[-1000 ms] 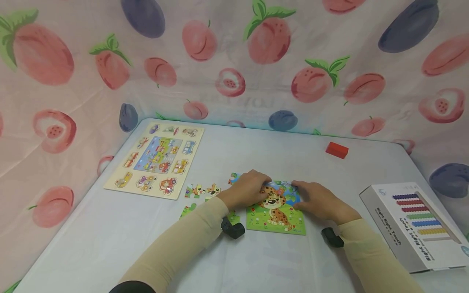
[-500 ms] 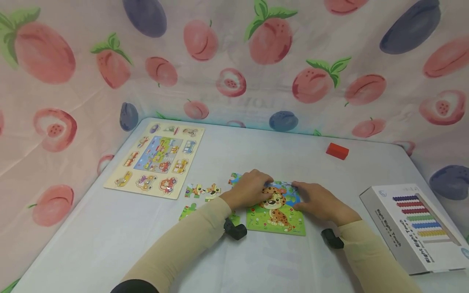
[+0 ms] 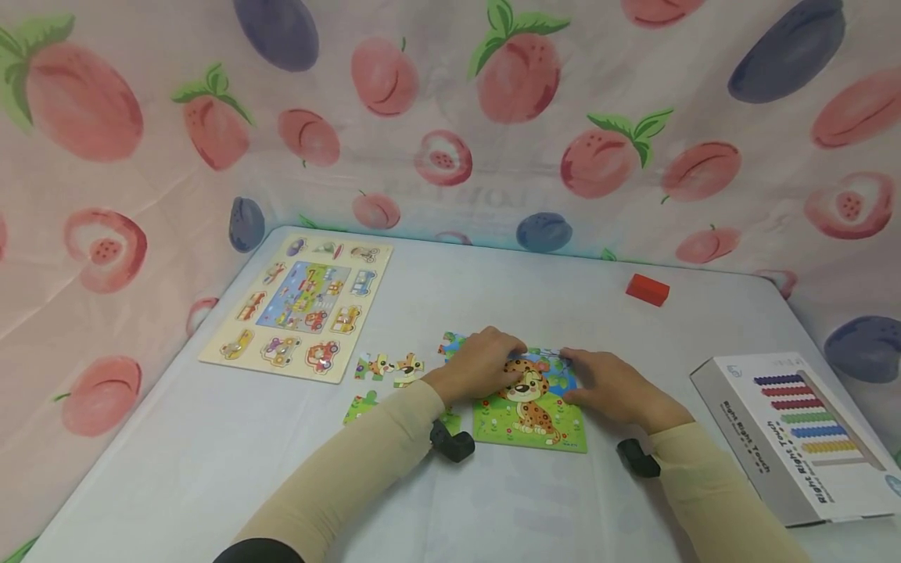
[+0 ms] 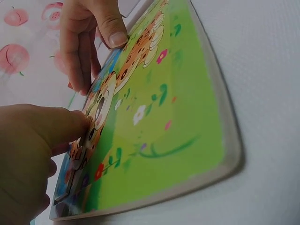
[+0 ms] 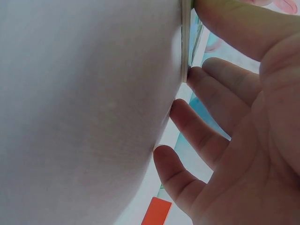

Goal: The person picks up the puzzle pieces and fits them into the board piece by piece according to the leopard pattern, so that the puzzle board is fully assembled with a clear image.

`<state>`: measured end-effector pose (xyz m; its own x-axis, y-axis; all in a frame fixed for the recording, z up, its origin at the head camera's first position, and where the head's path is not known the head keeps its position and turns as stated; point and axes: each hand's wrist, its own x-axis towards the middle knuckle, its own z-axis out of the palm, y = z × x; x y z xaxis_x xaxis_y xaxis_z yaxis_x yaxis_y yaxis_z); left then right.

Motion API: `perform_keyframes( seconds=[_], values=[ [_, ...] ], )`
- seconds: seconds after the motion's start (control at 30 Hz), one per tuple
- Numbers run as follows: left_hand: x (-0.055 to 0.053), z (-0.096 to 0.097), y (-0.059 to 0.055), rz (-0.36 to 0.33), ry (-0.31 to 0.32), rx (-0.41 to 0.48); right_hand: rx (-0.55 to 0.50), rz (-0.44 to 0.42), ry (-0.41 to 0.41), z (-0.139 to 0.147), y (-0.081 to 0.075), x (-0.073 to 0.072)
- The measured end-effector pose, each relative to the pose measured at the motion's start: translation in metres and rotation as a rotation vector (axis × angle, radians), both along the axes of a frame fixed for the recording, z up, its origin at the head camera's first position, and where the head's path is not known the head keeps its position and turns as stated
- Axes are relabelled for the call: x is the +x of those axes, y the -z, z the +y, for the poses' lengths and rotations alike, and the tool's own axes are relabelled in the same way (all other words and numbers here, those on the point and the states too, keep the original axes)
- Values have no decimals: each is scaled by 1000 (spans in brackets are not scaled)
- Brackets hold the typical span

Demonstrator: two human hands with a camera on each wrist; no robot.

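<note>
A leopard jigsaw puzzle (image 3: pixel 531 426) lies flat at the middle of the table. My left hand (image 3: pixel 479 363) reaches over its upper left part, and its thumb (image 4: pixel 70 123) presses on the leopard's head. The other left fingers are mostly hidden; I cannot tell whether they pinch a piece. Near the upper left corner a dark gap or raised piece edge shows in the left wrist view. At the right side my right hand (image 3: pixel 608 383) touches the puzzle's edge with its thumb, a fingertip at the corner. Its fingers (image 5: pixel 199 133) are spread and fairly straight.
Several loose jigsaw pieces (image 3: pixel 410 369) lie left of the puzzle, partly behind the left forearm. A wooden vehicle peg board (image 3: pixel 306 297) rests at the back left. A red block (image 3: pixel 647 289) is at the back right, and a white box (image 3: pixel 795 438) stands at the right.
The left hand has shifted very slightly to the right over the puzzle. The right hand and the puzzle stay nearly where they were.
</note>
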<state>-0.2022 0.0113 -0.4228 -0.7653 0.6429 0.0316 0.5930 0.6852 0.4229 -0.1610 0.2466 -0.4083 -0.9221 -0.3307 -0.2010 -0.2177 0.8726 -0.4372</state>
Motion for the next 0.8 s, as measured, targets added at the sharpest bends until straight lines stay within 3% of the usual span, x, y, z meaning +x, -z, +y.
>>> perform_keyframes(
  seconds=[0.8],
  values=[
    [-4,-9,1,-26,7,-7,0,-16,0,-1,0,-1]
  ],
)
